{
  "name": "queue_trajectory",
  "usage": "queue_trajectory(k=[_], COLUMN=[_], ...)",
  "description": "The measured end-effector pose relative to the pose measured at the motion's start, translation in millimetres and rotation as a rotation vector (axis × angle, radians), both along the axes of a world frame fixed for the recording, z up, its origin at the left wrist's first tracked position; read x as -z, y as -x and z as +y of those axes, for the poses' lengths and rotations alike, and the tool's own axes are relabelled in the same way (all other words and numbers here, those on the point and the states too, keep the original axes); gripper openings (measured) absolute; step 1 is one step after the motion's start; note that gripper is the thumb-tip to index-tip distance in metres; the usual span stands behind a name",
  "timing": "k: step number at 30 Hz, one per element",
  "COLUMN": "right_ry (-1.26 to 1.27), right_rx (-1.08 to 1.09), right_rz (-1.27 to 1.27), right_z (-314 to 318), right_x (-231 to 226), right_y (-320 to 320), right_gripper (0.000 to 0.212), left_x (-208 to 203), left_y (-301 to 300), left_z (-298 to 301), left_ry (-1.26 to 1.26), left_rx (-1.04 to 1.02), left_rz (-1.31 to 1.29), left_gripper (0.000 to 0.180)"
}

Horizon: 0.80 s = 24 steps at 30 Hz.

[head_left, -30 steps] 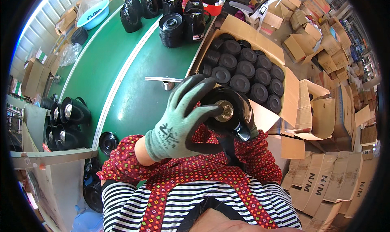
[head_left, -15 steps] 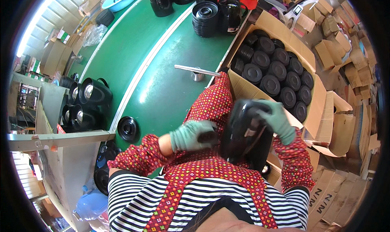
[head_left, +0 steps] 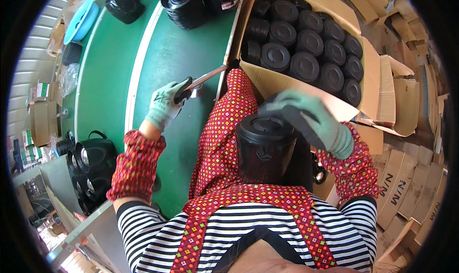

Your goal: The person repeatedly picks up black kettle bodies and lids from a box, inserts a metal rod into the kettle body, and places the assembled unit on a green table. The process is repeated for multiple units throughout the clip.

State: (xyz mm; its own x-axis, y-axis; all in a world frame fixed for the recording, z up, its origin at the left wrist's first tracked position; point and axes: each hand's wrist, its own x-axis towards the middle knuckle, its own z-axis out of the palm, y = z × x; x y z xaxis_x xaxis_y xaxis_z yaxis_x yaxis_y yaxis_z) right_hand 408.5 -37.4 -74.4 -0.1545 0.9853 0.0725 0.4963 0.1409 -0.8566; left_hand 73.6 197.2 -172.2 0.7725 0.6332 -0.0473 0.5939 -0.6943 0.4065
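A glossy black pot (head_left: 264, 159) stands upright in my lap against the red patterned apron, with a round black lid (head_left: 266, 125) on its top. My right hand (head_left: 313, 120), in a green glove with a dark palm, is over the lid's right side; its fingers are smeared by motion. At the bench, my left hand (head_left: 168, 101), gloved alike, is closed round the near end of a slim metal rod (head_left: 210, 75). Partly hidden behind that hand is a small metal piece (head_left: 196, 91) on the green bench.
An open carton (head_left: 301, 84) full of round black lids (head_left: 304, 66) stands to the right. Black pots (head_left: 95, 153) sit at the left. Stacked lids (head_left: 181, 5) and more black pots are at the bench's far end. A blue basin (head_left: 82, 21) is at far left.
My left hand has moved from my lap to the bench and taken hold of the metal rod. The pot, tilted before, is upright with a lid on top. The view has shifted.
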Motion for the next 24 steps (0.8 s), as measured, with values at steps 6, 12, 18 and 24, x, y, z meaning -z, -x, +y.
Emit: queue_trajectory(k=[6, 12, 18, 24], right_ry=[-0.536, -0.556, -0.418, -0.272], right_rx=[-0.001, -0.006, -0.048, -0.004], right_rz=[-0.387, 0.002, 0.031, -0.046], right_z=[97, 96, 59, 41], right_x=[0, 92, 123, 92], right_y=[11, -22, -20, -22], right_gripper=[0.046, 0.032, 0.03, 0.029], left_x=[-130, -171, -120, -97], left_y=[-55, -85, -136, -126], left_z=[-70, -52, -68, -82], left_ry=[0.037, 0.508, 0.58, 0.892], left_rx=[0.052, 0.429, 0.753, 0.637], left_rz=[-0.343, -0.511, -0.637, -0.793], left_gripper=[0.05, 0.065, 0.053, 0.053])
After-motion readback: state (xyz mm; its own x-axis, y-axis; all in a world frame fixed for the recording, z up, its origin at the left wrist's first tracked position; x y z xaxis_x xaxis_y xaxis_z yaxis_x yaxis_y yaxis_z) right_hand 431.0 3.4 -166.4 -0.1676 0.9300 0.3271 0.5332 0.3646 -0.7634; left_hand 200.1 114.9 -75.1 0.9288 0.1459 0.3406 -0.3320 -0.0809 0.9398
